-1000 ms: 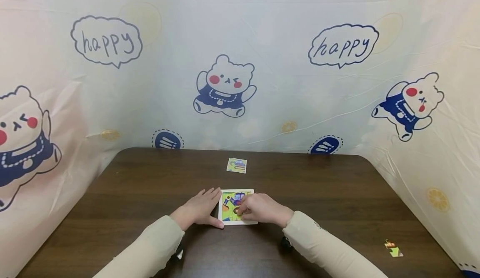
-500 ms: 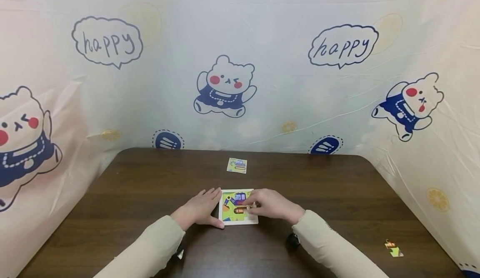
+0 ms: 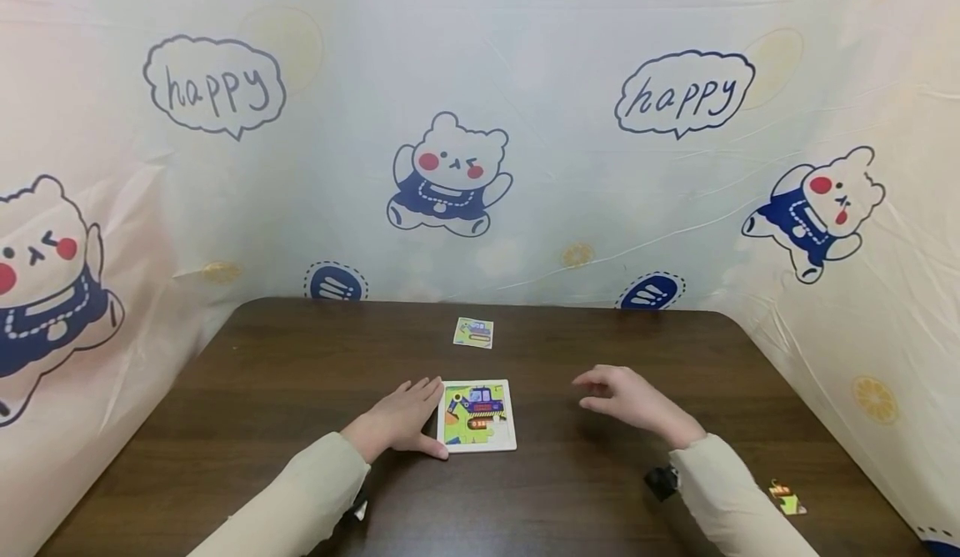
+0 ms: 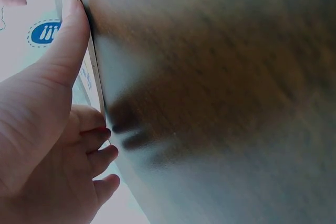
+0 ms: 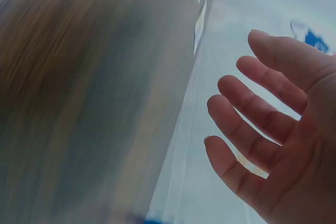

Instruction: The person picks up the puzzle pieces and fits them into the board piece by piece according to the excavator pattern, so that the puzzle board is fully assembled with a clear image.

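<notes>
A jigsaw puzzle point(image 3: 476, 411) of a blue excavator on a green ground lies in a white frame point(image 3: 480, 449) mid-table. White backing shows at its lower right corner. My left hand point(image 3: 399, 419) rests along the frame's left side with fingers extended, the thumb at the near corner; in the left wrist view that thumb point(image 4: 71, 45) lies against the edge. Off to the right of the puzzle, my right hand point(image 3: 626, 398) is raised over the table, holding nothing. Its fingers are spread and loosely bent in the right wrist view. One loose puzzle piece point(image 3: 787, 500) lies at the far right.
A small card point(image 3: 473, 333) with the same excavator picture lies behind the puzzle. The dark wooden table point(image 3: 300, 365) meets a printed cloth backdrop point(image 3: 570, 165) at the back and both sides.
My right hand has let go at the puzzle's right part and moved away to the right, uncovering the lower right corner. The left hand has stayed at the frame.
</notes>
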A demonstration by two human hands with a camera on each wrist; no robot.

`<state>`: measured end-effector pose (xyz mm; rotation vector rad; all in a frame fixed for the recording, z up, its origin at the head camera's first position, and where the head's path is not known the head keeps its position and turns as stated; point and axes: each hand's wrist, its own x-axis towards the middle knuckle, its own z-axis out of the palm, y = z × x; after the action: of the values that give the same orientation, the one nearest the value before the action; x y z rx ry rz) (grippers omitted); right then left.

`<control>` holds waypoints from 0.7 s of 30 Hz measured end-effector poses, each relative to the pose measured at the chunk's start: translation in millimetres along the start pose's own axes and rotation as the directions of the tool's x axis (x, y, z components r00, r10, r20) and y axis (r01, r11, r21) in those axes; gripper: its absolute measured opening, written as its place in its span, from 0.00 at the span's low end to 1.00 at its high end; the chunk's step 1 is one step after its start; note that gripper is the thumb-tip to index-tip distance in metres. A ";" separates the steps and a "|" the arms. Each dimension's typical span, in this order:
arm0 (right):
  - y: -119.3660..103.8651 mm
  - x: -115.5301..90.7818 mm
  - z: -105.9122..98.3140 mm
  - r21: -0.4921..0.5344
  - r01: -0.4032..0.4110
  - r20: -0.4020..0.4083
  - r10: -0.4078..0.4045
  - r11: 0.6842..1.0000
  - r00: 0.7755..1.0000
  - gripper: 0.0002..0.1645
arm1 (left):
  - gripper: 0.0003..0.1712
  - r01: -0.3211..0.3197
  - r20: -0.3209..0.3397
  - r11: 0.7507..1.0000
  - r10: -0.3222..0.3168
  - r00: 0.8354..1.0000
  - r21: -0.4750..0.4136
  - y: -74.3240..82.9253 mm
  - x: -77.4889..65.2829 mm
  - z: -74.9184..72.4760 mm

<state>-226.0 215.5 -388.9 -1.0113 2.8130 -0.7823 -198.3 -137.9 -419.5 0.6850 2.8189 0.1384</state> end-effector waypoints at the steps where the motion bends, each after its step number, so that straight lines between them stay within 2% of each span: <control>1: 5.8 -6.0 -3.4 -0.005 -0.006 -0.015 0.006 1.000 1.000 0.17 | 0.60 0.000 0.002 1.000 0.000 1.000 0.002 -0.1 0.1 0.2; 7: 34.2 -44.1 -23.2 -0.021 -0.078 -0.098 0.075 0.997 0.992 0.17 | 0.59 0.005 0.009 1.000 -0.005 1.000 0.005 0.7 0.2 -0.1; 11: 47.8 -69.2 -34.2 -0.020 -0.157 -0.131 0.153 0.987 0.980 0.18 | 0.59 0.007 0.010 1.000 -0.007 1.000 0.004 1.3 -0.4 -1.5; 16: 62.4 -100.1 -44.0 -0.009 -0.276 -0.138 0.272 0.961 0.952 0.20 | 0.59 0.002 0.010 1.000 -0.002 1.000 0.004 1.1 -0.9 -1.8; 21: 79.7 -126.7 -53.8 -0.009 -0.391 -0.097 0.388 0.921 0.917 0.24 | 0.59 -0.007 0.000 1.000 0.007 1.000 -0.008 -0.4 -0.7 -0.9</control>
<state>-184.5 368.9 -395.2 -0.3944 2.9642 -0.7564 -198.1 -138.7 -418.5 0.6937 2.8140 0.1511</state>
